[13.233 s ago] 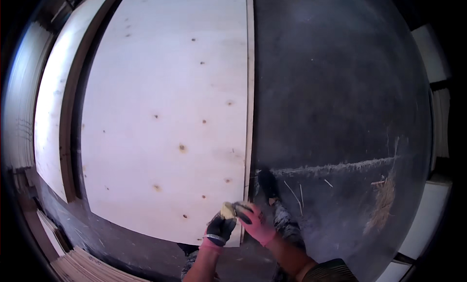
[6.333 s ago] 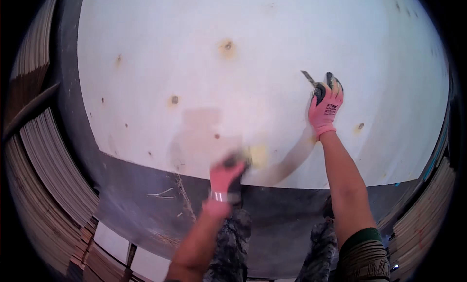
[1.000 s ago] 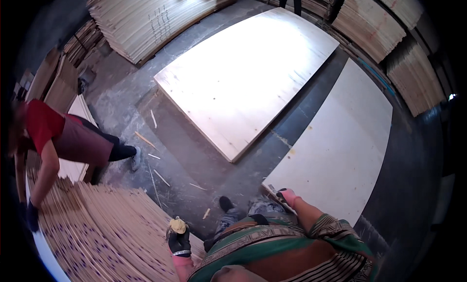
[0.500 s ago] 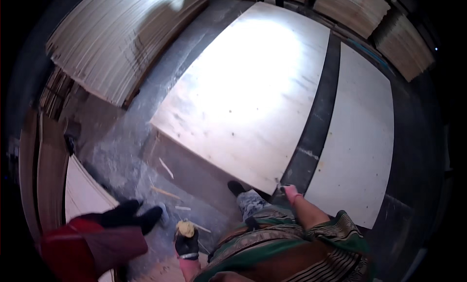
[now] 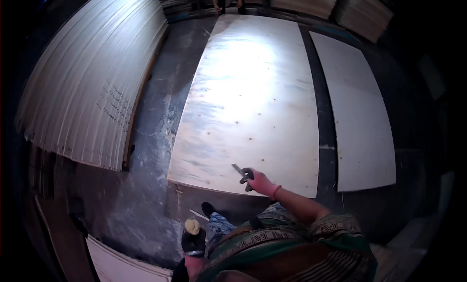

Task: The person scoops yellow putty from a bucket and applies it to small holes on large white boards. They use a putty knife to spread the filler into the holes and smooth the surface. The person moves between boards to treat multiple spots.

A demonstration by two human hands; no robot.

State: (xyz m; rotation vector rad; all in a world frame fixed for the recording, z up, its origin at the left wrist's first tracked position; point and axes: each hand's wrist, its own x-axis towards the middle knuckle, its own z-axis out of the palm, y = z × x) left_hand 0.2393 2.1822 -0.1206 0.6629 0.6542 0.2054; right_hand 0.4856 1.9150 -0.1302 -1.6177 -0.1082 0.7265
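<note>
My right hand (image 5: 260, 181), in a pink glove with dark fingers, is closed round a flat, narrow putty knife (image 5: 238, 169). It is over the near edge of a large pale plywood sheet (image 5: 243, 131); whether the blade touches the wood I cannot tell. Dark knots or filled spots dot the sheet, and a bright light falls on its far half. Low at my left side, my left hand (image 5: 193, 240) wears a similar glove and holds a pale yellow lump of putty-like paste (image 5: 192, 226). The left fingers are partly hidden beneath the lump.
A narrower plywood sheet (image 5: 357, 116) lies to the right, across a dark gap. A tall stack of sheets (image 5: 92, 82) stands at the left, with more stacks (image 5: 362, 12) far right. Another person's hands (image 5: 217, 8) are by the far edge. Pale boards (image 5: 121, 262) lie near left.
My right hand has moved left from the sheet's near right corner over its near edge. The view has turned; the co-worker's red sleeve and dark gloves at left are gone from sight.
</note>
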